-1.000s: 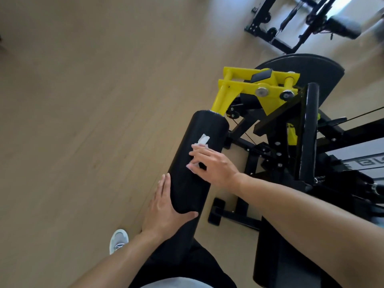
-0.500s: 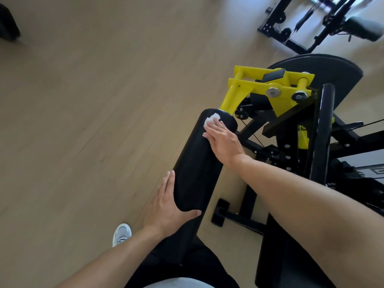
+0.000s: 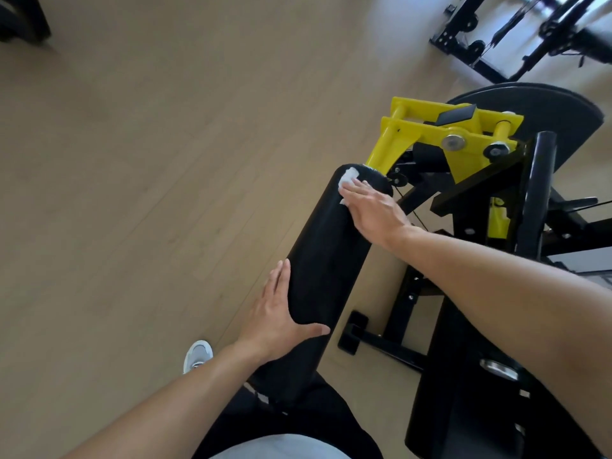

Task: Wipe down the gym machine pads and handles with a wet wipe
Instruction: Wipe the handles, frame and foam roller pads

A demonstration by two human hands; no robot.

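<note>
The person stood over a long black cylindrical foam roller pad (image 3: pixel 326 260) that slanted up from near their legs to a yellow painted metal arm (image 3: pixel 430 140) of the gym machine. Their right hand (image 3: pixel 374 210) lay flat on the far end of the pad, fingers (image 3: pixel 352 190) straight and together, pressing a small crumpled white wet wipe (image 3: pixel 348 177) against the black surface; only a bit of the wipe showed past the fingertips, right at the pad's upper end beside the yellow arm. The left hand (image 3: pixel 276 321) braced the near part of the same pad, its fingers straight along the left side and the thumb spread across the top, gripping nothing else. To the right rose an upright black tubular post (image 3: pixel 538 193) of the frame, with a round black plate (image 3: pixel 536 107) behind the yellow arm. A grey and white sneaker (image 3: pixel 198 356) stood on the light wooden plank floor (image 3: pixel 132 193).
</note>
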